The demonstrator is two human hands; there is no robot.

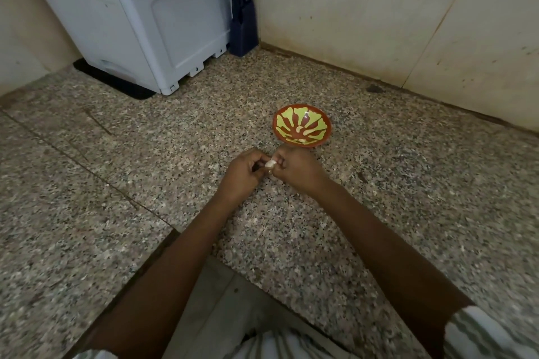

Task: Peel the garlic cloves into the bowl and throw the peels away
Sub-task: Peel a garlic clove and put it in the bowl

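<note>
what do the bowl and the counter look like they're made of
Bowl: probably glazed ceramic or melamine; glossy, with a glint on its red and yellow-green pattern. Counter: speckled stone, likely granite, by its mottled brown, grey and black grain.

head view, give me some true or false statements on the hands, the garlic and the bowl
1. The left hand and right hand both pinch the small white garlic clove. True.
2. The red-brown round bowl with a yellow-green pattern sits nearer the person than the hands. False: it sits beyond them.
3. The dark blue knife block stands beside the white plastic appliance. True.
4. The bowl lies upside down on the speckled granite counter. False: it stands upright.
</note>
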